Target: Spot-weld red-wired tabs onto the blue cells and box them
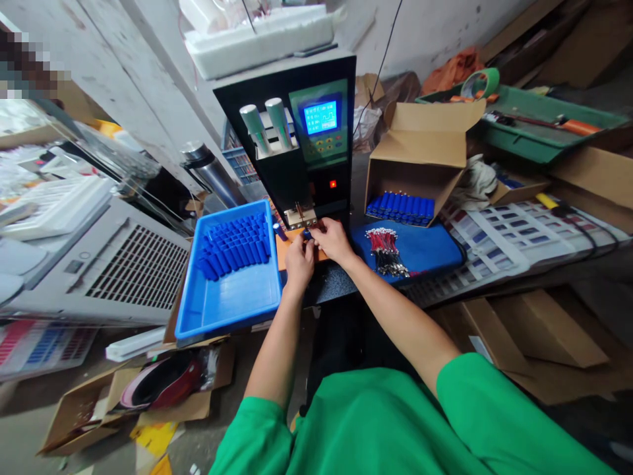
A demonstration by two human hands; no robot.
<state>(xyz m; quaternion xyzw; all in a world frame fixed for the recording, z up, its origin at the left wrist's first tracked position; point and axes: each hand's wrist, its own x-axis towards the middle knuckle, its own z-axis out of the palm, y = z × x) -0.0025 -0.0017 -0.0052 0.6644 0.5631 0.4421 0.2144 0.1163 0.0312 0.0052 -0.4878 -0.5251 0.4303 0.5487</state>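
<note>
My left hand (pixel 299 261) and my right hand (pixel 334 240) meet under the electrodes (pixel 299 216) of a black spot welder (pixel 283 178). Both sets of fingers are closed around a small blue cylindrical battery cell (pixel 307 234), mostly hidden by them. Whether my right fingers also pinch a wire lead on it is too small to tell. Just left of my hands, another blue battery cell (pixel 279 231) stands tilted on an orange board (pixel 283 254). The welder's screen (pixel 320 117) glows blue, and a red light (pixel 333 184) is lit below it.
To the left, a blue tray (pixel 232 303) holds many blue cells in rows. An open cardboard box (pixel 418 150) at the right contains more cells. Red and black wire leads (pixel 386 252) lie bundled on a blue mat (pixel 435 247). A steel flask (pixel 212 173) stands behind the tray.
</note>
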